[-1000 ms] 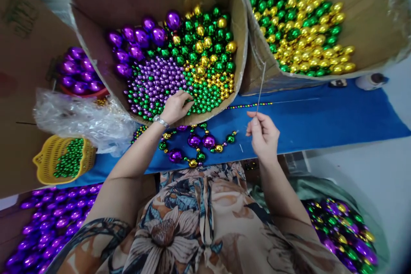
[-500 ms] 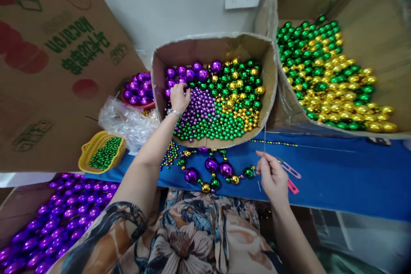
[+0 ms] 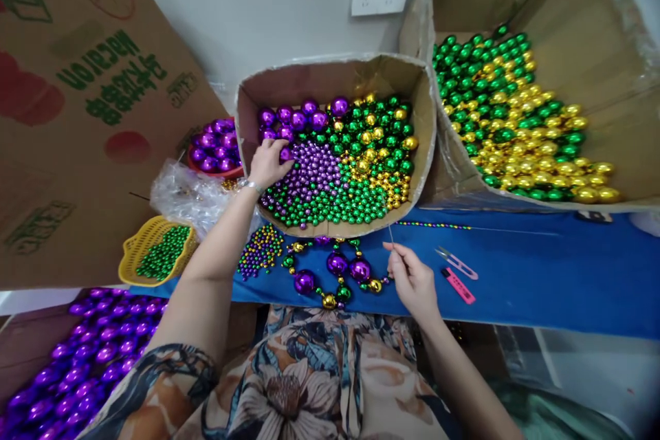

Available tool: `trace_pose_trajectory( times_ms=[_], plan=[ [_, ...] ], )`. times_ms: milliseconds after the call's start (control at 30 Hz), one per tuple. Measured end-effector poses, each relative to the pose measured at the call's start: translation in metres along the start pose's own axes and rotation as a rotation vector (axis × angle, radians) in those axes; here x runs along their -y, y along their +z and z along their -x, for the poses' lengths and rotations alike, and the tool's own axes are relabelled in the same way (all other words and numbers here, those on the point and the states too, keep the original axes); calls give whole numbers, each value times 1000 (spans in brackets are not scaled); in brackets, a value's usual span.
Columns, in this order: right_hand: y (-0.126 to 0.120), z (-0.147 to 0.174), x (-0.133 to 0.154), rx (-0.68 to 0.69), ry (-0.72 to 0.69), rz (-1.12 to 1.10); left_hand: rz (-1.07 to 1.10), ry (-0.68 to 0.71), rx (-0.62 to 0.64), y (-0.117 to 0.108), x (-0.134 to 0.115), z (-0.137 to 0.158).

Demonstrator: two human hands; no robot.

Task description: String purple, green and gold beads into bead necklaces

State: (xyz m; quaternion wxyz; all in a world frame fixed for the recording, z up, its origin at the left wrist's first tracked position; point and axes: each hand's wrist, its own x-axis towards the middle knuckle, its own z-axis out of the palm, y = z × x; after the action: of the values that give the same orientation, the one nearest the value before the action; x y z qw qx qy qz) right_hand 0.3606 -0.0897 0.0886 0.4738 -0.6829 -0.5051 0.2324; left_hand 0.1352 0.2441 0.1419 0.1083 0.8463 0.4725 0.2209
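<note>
Inside the cardboard bead box (image 3: 330, 228), my left hand (image 3: 268, 163) is at the left end, its thumb and fingers closed around a large shiny purple bead (image 3: 285, 152). Small purple beads (image 3: 317, 168) lie just right of it. My right hand (image 3: 414, 282) pinches a thin upright needle (image 3: 391, 235) in front of the box, over the blue cloth. Left of that hand a bead necklace (image 3: 337, 263) of purple, green and gold beads lies in a loose curve. The thread between needle and necklace is too fine to make out.
Pink snips (image 3: 460, 265) and a pink cutter (image 3: 458, 286) lie on the blue cloth (image 3: 541, 282). A beaded strand (image 3: 438, 225) runs behind them. At left are a yellow basket (image 3: 126, 258), plastic bag (image 3: 180, 192) and mixed small beads (image 3: 260, 251). A bigger bead carton (image 3: 515, 196) stands right.
My left hand has moved left and down within the box, now around a purple bead. My right hand has shifted left with the needle, uncovering the snips and cutter. The view has shifted slightly.
</note>
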Motion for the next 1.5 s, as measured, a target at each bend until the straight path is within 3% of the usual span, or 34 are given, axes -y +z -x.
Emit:
trace_pose_trajectory(
  times_ms=[100,200,300,433,533,667,800,1000,1267,1500],
  plan=[
    [5,-1,5,16,-71,69,572,-13,61,3,-37,25],
    [9,-3,8,24,-159,115,1018,-123,238,13,-72,54],
    [10,-3,8,21,-217,161,1264,-262,362,26,-93,74],
    [8,-1,5,1,-253,229,1467,-435,409,41,-103,88],
    [5,1,3,-12,-251,253,1515,-473,428,45,-106,93],
    [3,1,1,-21,-246,274,1444,-420,461,42,-109,97],
    [0,0,-4,-5,-273,357,1330,-287,447,38,-109,100],
    [-3,-2,-10,-9,-292,631,1084,-28,309,36,-117,110],
    [2,-1,-12,62,-290,450,1304,-202,363,52,-128,126],
    [7,-1,-11,30,-295,322,1420,-140,499,56,-136,132]
  ],
)
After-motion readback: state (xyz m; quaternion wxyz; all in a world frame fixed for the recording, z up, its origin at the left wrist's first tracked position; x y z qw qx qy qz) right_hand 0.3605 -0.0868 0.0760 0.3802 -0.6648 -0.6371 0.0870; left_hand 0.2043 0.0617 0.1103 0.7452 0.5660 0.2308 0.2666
